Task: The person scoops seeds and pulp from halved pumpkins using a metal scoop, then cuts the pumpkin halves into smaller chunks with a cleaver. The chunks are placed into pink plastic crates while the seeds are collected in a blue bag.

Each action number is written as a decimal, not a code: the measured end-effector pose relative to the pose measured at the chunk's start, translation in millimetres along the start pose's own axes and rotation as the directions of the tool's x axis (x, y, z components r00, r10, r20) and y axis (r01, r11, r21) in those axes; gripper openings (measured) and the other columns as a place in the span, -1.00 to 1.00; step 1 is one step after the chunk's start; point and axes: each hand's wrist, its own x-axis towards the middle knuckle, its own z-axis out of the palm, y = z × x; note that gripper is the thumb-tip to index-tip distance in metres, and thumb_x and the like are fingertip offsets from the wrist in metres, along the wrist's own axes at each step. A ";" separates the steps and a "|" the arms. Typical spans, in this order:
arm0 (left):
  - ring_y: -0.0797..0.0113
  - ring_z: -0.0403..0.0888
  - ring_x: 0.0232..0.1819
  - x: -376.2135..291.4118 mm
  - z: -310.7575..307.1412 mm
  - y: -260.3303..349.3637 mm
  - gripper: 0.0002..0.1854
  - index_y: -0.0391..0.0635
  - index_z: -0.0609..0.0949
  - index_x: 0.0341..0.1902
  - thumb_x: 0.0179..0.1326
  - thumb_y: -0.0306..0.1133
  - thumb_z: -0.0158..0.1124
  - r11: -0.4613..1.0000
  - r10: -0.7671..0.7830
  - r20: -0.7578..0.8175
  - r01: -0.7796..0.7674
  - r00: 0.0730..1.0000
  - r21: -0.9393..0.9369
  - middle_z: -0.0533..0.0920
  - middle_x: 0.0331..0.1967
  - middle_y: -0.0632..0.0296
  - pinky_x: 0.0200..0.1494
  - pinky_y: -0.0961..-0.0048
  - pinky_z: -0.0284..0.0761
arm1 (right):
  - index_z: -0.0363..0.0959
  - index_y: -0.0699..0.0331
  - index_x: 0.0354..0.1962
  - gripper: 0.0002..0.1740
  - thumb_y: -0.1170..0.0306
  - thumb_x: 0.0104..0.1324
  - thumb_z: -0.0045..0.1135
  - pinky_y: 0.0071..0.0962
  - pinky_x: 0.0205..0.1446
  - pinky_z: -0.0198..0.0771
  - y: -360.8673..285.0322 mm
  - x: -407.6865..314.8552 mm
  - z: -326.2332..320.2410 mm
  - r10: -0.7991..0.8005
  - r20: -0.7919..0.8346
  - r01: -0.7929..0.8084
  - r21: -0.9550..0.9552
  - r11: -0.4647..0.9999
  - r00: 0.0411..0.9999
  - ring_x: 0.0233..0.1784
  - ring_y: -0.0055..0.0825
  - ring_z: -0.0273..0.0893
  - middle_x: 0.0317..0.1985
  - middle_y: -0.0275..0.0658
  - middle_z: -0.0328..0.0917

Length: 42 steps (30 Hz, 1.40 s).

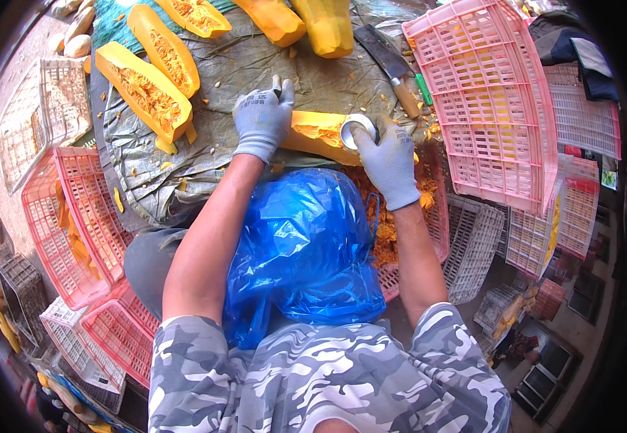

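Observation:
A peeled pumpkin half (pixel 316 142) lies crosswise before me at the near edge of the covered table, its orange hollow partly facing up. My left hand (pixel 263 116), in a grey-blue knit work glove, holds its left end and hides that end. In my gloved right hand (pixel 389 154) is a round metal ring (pixel 357 131), pressed against the hollow near the right end. Below that hand, scraped pumpkin pulp (pixel 386 238) fills part of a pink plastic crate (pixel 440 216). A blue plastic bag or apron (pixel 305 238) covers my lap.
Peeled pumpkin halves (pixel 145 92) and uncut peeled pumpkins (pixel 324 27) lie at the far side. A cleaver (pixel 386 59) rests by a green-handled tool (pixel 424 89). A tilted pink crate (pixel 486 103) stands at right; a crate with pumpkin pieces (pixel 69 216) sits at left.

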 end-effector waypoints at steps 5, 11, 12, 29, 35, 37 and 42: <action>-0.02 0.71 -0.42 -0.7 0.9 -1.2 -0.52 0.01 0.80 -0.19 0.46 0.04 0.00 1.000 0.002 0.041 -0.002 0.999 0.009 0.72 -0.49 0.01 -0.23 0.07 0.58 | 0.59 0.35 -0.23 -0.57 0.09 0.35 0.17 -0.12 -0.09 0.55 -22.9 16.7 33.0 -0.089 0.169 0.127 -0.234 0.964 0.982 -0.22 0.04 0.68 -0.35 0.10 0.67; 0.00 0.71 -0.44 -0.1 6.1 -3.8 -0.54 0.04 0.78 -0.04 0.47 0.04 -0.01 1.000 0.028 -0.007 -0.028 1.000 -0.002 0.72 -0.50 0.03 -0.24 0.09 0.57 | 0.60 0.36 -0.17 -0.59 0.13 0.31 0.23 -0.14 -0.09 0.56 11.9 -4.8 -15.0 0.060 0.129 -0.025 -0.257 0.966 0.990 -0.21 -0.01 0.70 -0.31 0.08 0.69; 0.00 0.71 -0.44 -1.0 6.3 -4.0 -0.54 0.04 0.78 -0.04 0.47 0.03 -0.01 0.999 0.036 0.002 -0.036 0.999 -0.009 0.72 -0.50 0.04 -0.24 0.09 0.57 | 0.60 0.36 -0.17 -0.59 0.13 0.32 0.23 -0.14 -0.10 0.56 10.7 -7.9 -12.3 0.010 0.112 0.011 -0.193 0.981 0.994 -0.22 0.00 0.70 -0.32 0.08 0.69; -0.05 0.70 -0.44 -3.7 5.1 -4.5 -0.54 0.03 0.80 -0.17 0.46 0.04 0.01 0.999 0.029 0.002 -0.029 1.000 -0.039 0.71 -0.52 0.01 -0.24 0.04 0.57 | 0.57 0.27 -0.23 -0.66 0.12 0.35 0.22 -0.13 -0.24 0.54 1.8 6.3 15.8 -0.269 -0.095 0.246 -0.207 0.947 0.958 -0.32 0.00 0.68 -0.41 0.02 0.67; -0.07 0.69 -0.43 -2.0 5.1 -3.3 -0.49 -0.03 0.79 -0.35 0.45 0.05 0.03 0.999 0.032 -0.033 -0.033 0.999 -0.030 0.72 -0.50 -0.03 -0.21 0.03 0.57 | 0.60 0.26 -0.22 -0.63 0.10 0.33 0.22 -0.12 -0.24 0.57 25.5 6.8 -16.3 0.051 -0.027 -0.057 -0.324 0.944 0.998 -0.35 -0.03 0.69 -0.43 0.01 0.67; -0.06 0.70 -0.43 -3.6 6.3 -3.2 -0.49 -0.05 0.79 -0.35 0.44 0.05 0.04 0.999 0.033 0.006 -0.033 0.999 -0.039 0.72 -0.50 -0.02 -0.21 0.03 0.57 | 0.60 0.28 -0.18 -0.64 0.13 0.33 0.24 -0.14 -0.23 0.57 30.3 -2.8 -19.9 0.001 -0.018 -0.006 -0.295 0.956 1.000 -0.34 -0.05 0.70 -0.41 0.01 0.68; -0.05 0.69 -0.47 -3.4 5.6 -4.4 -0.49 -0.04 0.78 -0.41 0.44 0.04 0.06 0.998 0.038 -0.045 -0.040 0.998 -0.047 0.70 -0.54 -0.01 -0.26 0.04 0.57 | 0.57 0.29 -0.24 -0.67 0.15 0.34 0.23 -0.13 -0.21 0.56 9.2 4.6 20.4 -0.159 -0.051 0.148 -0.171 0.974 0.986 -0.32 -0.01 0.69 -0.39 0.04 0.67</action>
